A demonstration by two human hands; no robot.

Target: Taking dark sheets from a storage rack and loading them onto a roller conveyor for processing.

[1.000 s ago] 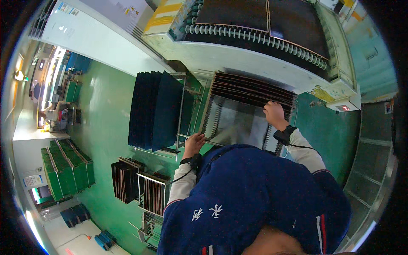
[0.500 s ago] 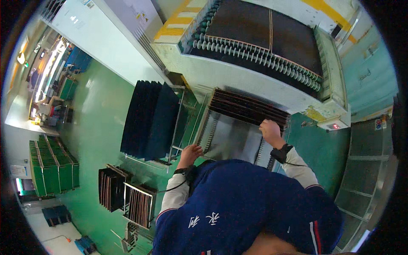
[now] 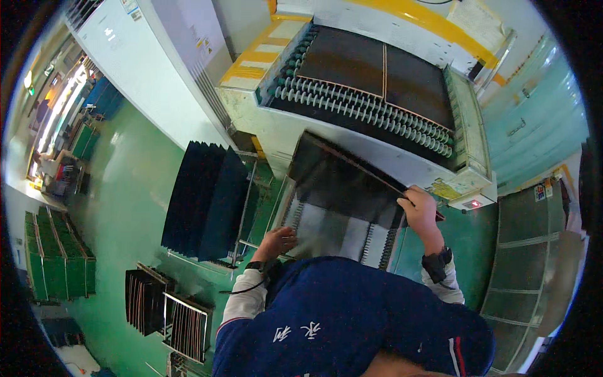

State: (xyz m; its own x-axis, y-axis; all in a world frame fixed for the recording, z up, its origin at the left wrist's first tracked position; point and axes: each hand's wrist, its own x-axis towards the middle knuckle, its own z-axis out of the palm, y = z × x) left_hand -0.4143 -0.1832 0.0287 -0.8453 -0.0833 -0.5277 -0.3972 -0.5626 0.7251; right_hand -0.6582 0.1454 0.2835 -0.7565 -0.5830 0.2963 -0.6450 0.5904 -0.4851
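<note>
A dark flat panel (image 3: 352, 188) with copper-coloured edges tilts over the slotted metal rack (image 3: 321, 234) in front of me. My right hand (image 3: 419, 210) grips its right end, thumb and fingers closed round the top edge. Beside the rack's left side, my left hand (image 3: 276, 243) has its fingers stretched toward the rack and holds nothing. The lifted panel hides most of the panels behind it. Two more dark panels (image 3: 342, 60) lie flat on the rollers (image 3: 364, 110) of the machine beyond the rack.
To the left stands a rack of upright dark-blue sheets (image 3: 207, 201). Smaller racks of brown-edged panels (image 3: 187, 323) and green boards (image 3: 59, 257) are farther left. A white cabinet (image 3: 144, 69) rises at the back left; a grey mesh rack (image 3: 524, 270) stands at right.
My right hand has taken hold of one panel's edge and raised it, tilted, out of the row of panels. My left hand has opened beside the rack. The view has shifted slightly.
</note>
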